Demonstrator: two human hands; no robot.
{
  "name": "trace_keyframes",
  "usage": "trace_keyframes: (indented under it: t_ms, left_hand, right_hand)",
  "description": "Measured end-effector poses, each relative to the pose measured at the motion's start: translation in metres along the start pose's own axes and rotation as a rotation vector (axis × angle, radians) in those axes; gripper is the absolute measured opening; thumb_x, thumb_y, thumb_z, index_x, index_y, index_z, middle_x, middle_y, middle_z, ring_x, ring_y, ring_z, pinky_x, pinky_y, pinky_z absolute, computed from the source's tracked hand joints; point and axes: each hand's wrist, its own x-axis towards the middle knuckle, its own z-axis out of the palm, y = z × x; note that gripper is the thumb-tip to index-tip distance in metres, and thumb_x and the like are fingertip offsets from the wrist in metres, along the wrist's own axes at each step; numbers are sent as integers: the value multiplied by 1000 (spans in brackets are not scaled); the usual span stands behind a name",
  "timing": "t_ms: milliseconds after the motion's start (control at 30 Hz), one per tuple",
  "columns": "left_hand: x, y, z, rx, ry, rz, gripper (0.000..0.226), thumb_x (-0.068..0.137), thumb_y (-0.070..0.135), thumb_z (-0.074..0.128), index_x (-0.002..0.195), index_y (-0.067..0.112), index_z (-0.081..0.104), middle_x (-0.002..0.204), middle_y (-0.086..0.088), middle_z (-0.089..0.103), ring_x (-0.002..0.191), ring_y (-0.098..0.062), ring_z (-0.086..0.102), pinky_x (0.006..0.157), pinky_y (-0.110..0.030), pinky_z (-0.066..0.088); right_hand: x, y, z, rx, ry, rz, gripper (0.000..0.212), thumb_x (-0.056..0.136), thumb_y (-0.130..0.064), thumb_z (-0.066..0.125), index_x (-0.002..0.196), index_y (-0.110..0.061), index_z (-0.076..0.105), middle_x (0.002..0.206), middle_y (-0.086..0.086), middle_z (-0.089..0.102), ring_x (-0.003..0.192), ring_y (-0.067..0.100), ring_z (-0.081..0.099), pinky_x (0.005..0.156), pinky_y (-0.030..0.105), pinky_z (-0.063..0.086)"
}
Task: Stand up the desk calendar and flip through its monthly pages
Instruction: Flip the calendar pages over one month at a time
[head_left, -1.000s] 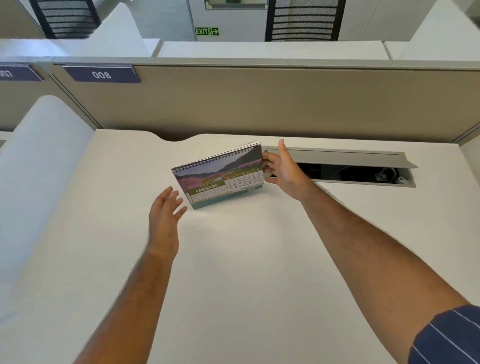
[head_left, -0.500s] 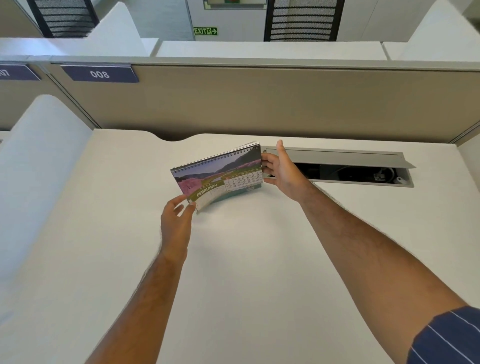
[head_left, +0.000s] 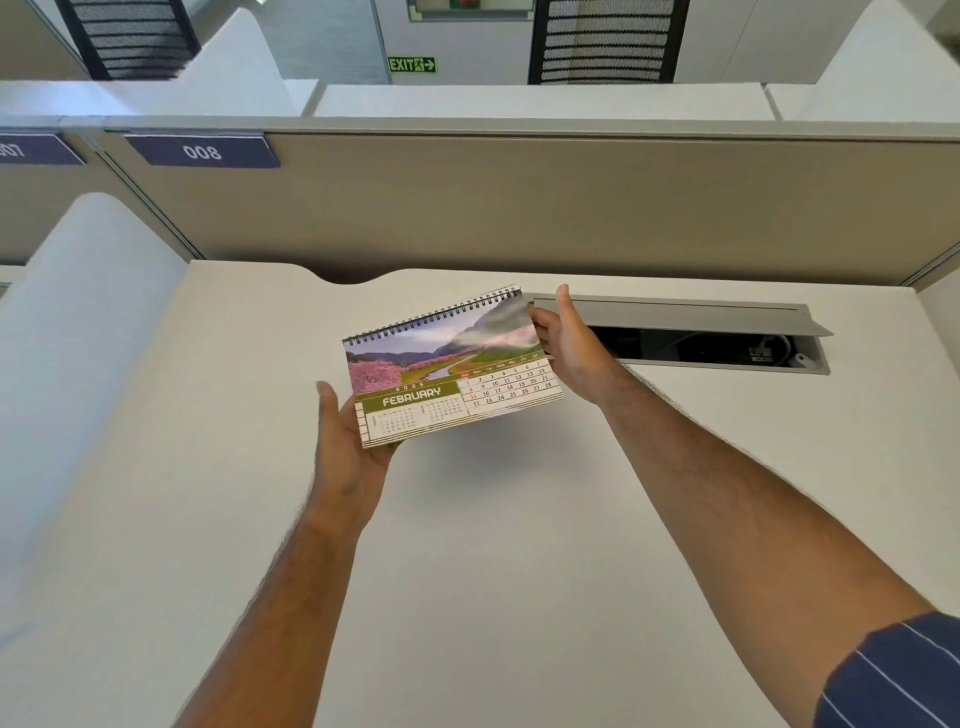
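The spiral-bound desk calendar (head_left: 447, 371) shows its FEBRUARY page with a pink-blossom landscape. It is lifted off the white desk (head_left: 467, 571), tilted toward me, and casts a shadow below. My left hand (head_left: 348, 441) holds its lower left corner, fingers hidden underneath and thumb up beside the edge. My right hand (head_left: 569, 345) grips the right edge near the spiral binding, thumb pointing up.
An open grey cable hatch (head_left: 685, 317) with wires inside lies in the desk just right of my right hand. A beige partition (head_left: 519, 208) labelled 008 closes the far side. A white curved divider (head_left: 78, 338) stands at the left.
My left hand has moved in and taken hold of the calendar's lower left corner. The calendar has come up off the desk and nearer to me. My right hand keeps its grip.
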Motion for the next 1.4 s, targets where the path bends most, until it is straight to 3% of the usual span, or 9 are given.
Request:
trace_keyframes:
  t_ms: [100, 333, 533, 800, 900, 1000, 1133, 1233, 1400]
  left_hand:
    - [1, 6, 0, -79, 0, 34, 86, 104, 78, 26, 135, 16, 76, 135, -19, 76, 125, -38, 73, 103, -47, 61]
    - [12, 27, 3, -149, -27, 82, 91, 101, 82, 26, 133, 14, 76, 135, -19, 76, 122, -35, 74, 97, -44, 63]
    - [22, 50, 7, -86, -21, 109, 82, 104, 78, 28, 138, 18, 72, 148, -12, 70, 132, -30, 68, 100, -44, 58]
    - [37, 65, 5, -32, -76, 152, 78, 106, 73, 29, 142, 14, 65, 151, -11, 69, 133, -29, 69, 104, -45, 59]
    - [39, 63, 4, -30, -83, 163, 75, 106, 73, 33, 141, 15, 67, 151, -10, 69, 134, -28, 69, 104, -45, 59]
    - [37, 56, -1, -14, -52, 199, 65, 107, 70, 38, 130, 20, 73, 145, -6, 73, 125, -24, 72, 104, -44, 59]
    - [32, 38, -6, 81, 182, 203, 34, 107, 51, 53, 112, 24, 74, 115, 4, 80, 113, -23, 74, 91, -37, 58]
    - [34, 16, -11, 170, 343, 137, 18, 108, 30, 61, 121, 20, 69, 124, -1, 73, 134, -32, 64, 89, -33, 58]
    - [29, -12, -13, 287, 241, -33, 49, 111, 27, 60, 158, 18, 49, 151, -2, 61, 142, -24, 55, 104, -38, 51]
  right_hand:
    - [0, 2, -1, 7, -34, -6, 89, 104, -76, 6, 154, -24, 58, 145, 12, 70, 138, 34, 64, 124, 57, 41]
    - [1, 4, -3, -22, -28, -37, 90, 103, -78, 6, 143, -26, 68, 128, 5, 81, 133, 21, 68, 125, 48, 39]
    - [-1, -1, -1, -49, -48, -27, 90, 102, -78, 2, 151, -27, 58, 154, 3, 61, 149, 23, 49, 130, 58, 27]
    - [4, 2, -3, -63, -58, -23, 89, 104, -75, 3, 154, -22, 55, 154, 4, 60, 148, 24, 50, 129, 59, 29]
    - [5, 4, -4, -76, -48, -30, 81, 104, -76, 5, 143, -30, 60, 152, 2, 62, 145, 22, 52, 128, 58, 32]
    - [6, 3, -3, -79, -30, -29, 71, 104, -75, 5, 126, -41, 64, 139, -7, 66, 136, 16, 56, 127, 56, 33]
    - [7, 6, -2, -79, -8, -29, 74, 107, -72, 7, 137, -33, 62, 143, -3, 66, 140, 20, 56, 126, 55, 35]
    - [8, 7, -2, -77, -5, -29, 77, 108, -70, 8, 141, -28, 64, 145, 0, 66, 140, 20, 56, 125, 55, 36]
    - [9, 8, -1, -72, 7, -30, 82, 108, -70, 8, 145, -23, 63, 145, 2, 67, 140, 22, 57, 124, 56, 36]
